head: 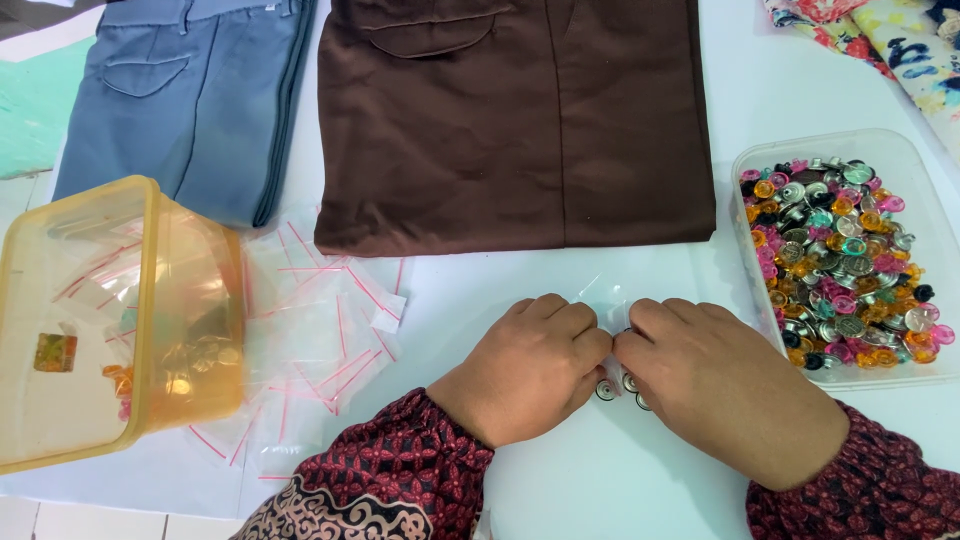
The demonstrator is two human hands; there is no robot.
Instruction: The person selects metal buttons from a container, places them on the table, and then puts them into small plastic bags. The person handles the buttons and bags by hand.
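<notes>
In the head view, the left hand and the right hand meet near the front edge of the white tabletop, fingertips pressed together on a small clear zip bag. Both hands pinch the bag's upper edge, and the bag is so transparent and so covered by fingers that its outline is hard to make out. Below the pinch, a few metal snap buttons show between the two hands; whether all of them lie inside the bag cannot be told. Patterned dark red sleeves cover both wrists and are cut off by the bottom of the frame.

Toward the right edge of the tabletop stands a clear plastic tray heaped with mixed buttons, silver, pink, orange, teal and black, its far side clipped by the frame. At the left edge an orange translucent container lies tipped on its side, with a few buttons dimly visible through its wall; its contents are blurred by the tinted plastic. Beside it, between the container and the left hand, a loose spread of empty zip bags with red seal strips overlaps on the tabletop.

Along the far edge lie folded brown trousers and folded grey-blue trousers, both cut off at the top. A floral cloth shows only partly in the far right corner.
</notes>
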